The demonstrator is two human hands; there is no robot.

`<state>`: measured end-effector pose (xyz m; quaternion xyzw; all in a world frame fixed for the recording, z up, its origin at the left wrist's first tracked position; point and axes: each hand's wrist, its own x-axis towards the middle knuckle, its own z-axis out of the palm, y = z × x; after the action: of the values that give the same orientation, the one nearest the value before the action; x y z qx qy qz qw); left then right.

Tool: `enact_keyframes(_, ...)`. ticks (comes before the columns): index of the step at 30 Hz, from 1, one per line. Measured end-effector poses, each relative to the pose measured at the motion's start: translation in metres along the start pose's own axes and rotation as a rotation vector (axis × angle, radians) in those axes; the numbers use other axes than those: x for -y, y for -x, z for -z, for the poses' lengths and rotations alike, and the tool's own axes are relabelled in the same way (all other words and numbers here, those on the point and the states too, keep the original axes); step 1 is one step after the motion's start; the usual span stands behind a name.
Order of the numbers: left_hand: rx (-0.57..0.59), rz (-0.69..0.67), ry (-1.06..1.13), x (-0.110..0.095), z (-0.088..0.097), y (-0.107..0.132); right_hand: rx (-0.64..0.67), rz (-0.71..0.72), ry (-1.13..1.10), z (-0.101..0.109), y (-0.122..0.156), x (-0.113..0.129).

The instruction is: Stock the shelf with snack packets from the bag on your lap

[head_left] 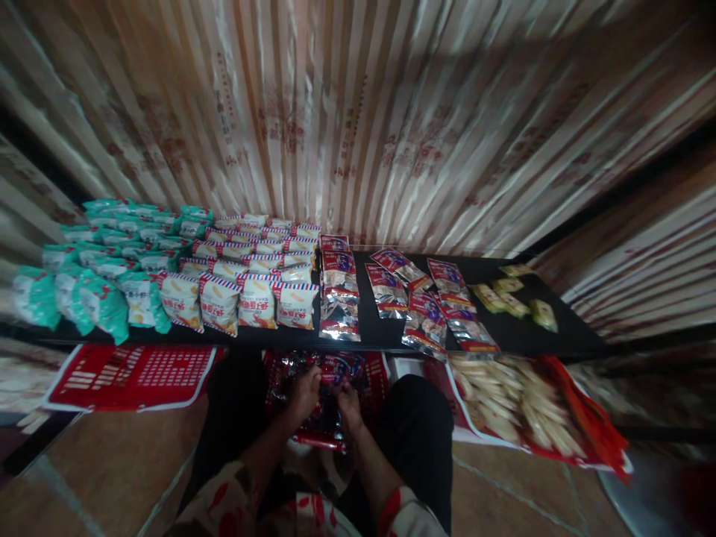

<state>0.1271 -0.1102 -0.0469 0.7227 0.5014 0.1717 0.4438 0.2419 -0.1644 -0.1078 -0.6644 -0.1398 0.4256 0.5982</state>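
Note:
Between my knees is a red basket (380, 373) filled with dark, shiny snack packets. Both hands are low over it, with a red-and-blue snack packet (329, 371) between them. My left hand (305, 394) is closed, fingers pinched at the packet's left side. At the other side my right hand (349, 404) has its fingers curled onto the packet's edge. Dim light hides the exact fingertip contact. Straight ahead on the black table, a column of similar red snack packets (338, 287) overlaps, and several loose red packets (425, 321) lie to its right.
Rows of teal snack bags (104, 302) and white striped snack bags (257, 300) stand on the left of the black table (380, 344). Small yellow packs (512, 302) lie right. Below are a red basket (137, 377) and another holding pale packages (503, 395). A striped curtain (347, 127) hangs behind.

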Motion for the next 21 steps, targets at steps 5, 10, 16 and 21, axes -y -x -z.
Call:
enact_keyframes(5,-0.043,-0.025,-0.007,-0.006,0.006,0.0,-0.002,-0.091,-0.093,-0.001,0.02,0.006)
enact_keyframes(10,-0.076,-0.046,-0.01,-0.018,0.018,-0.001,0.027,-0.072,-0.152,0.0,0.032,0.017)
enact_keyframes(16,-0.085,-0.084,0.025,-0.035,0.025,0.002,0.081,-0.029,-0.191,0.006,0.049,0.04)
enact_keyframes(21,-0.086,-0.105,0.062,-0.049,0.024,0.005,0.108,-0.041,-0.242,0.009,0.063,0.062)
